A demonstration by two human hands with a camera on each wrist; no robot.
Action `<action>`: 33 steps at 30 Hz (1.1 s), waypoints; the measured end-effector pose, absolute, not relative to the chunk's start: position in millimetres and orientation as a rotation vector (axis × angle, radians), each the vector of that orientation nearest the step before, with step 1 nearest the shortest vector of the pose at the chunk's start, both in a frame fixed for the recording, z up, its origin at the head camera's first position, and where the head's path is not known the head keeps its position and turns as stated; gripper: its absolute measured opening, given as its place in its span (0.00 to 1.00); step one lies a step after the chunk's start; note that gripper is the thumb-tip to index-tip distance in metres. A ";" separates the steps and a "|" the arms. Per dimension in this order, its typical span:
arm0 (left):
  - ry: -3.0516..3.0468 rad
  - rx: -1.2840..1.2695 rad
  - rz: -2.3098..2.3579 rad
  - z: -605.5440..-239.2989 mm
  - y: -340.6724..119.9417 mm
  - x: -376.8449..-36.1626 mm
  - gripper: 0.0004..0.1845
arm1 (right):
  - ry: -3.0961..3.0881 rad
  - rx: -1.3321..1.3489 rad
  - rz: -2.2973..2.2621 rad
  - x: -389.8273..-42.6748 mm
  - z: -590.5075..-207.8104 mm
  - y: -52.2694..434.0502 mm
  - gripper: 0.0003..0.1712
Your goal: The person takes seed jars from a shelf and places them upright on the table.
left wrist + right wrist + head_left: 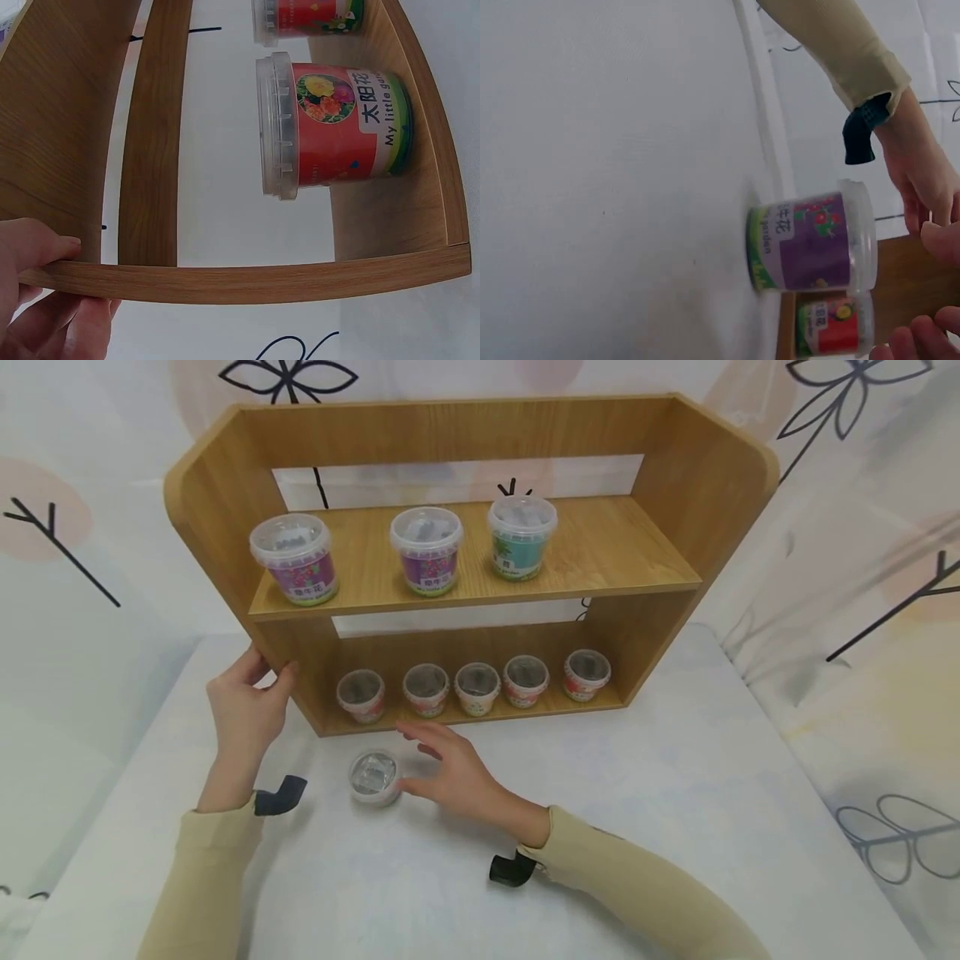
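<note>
Lidded cup (814, 244) with a purple label stands upright on the white surface (420, 910), just in front of the wooden shelf (457, 435) and left of its middle, its clear lid (861, 236) facing up. The right hand (453, 772) is beside it, thumb and fingers apart around its right side; whether the thumb touches the cup I cannot tell. Its fingertips reach close to the shelf's front edge. The left hand (251, 702) pinches the left side panel (210, 502) of the shelf, thumb on one face and fingers on the other, below the level of the upper board (615, 547). On that board stand two large cups with purple labels (432, 568) and, to their right, one with a teal label (517, 553). Five smaller lidded cups (427, 693) stand in a row on the lower board; the nearest in the left wrist view has a red label (337, 124) with a picture of flowers. Both arms wear tan sleeves (630, 868), with a dark bent piece (281, 795) at each wrist. Behind the shelf, a pale backdrop (90, 427) carries black line drawings of plants.
</note>
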State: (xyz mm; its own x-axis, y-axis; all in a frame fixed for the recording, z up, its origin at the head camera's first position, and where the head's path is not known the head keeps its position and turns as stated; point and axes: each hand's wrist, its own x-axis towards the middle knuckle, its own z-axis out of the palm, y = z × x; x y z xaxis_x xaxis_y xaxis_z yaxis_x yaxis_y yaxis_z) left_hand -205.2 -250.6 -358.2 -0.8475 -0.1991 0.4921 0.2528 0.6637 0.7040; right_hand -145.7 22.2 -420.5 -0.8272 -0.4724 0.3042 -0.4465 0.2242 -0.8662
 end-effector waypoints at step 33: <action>-2.321 -0.071 -1.067 -360.5 -251.2 -205.2 0.21 | 2.678 -0.824 -2.367 -179.8 -272.4 162.2 0.30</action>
State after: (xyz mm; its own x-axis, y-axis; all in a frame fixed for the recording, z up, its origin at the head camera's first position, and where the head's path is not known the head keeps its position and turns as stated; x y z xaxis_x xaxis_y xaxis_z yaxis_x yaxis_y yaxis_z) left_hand -205.2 -251.2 -360.5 -0.8316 -0.1848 0.5237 0.2773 0.6788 0.6799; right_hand -179.8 162.2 -272.4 -0.7705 0.0184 0.6371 -0.6301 0.1291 -0.7657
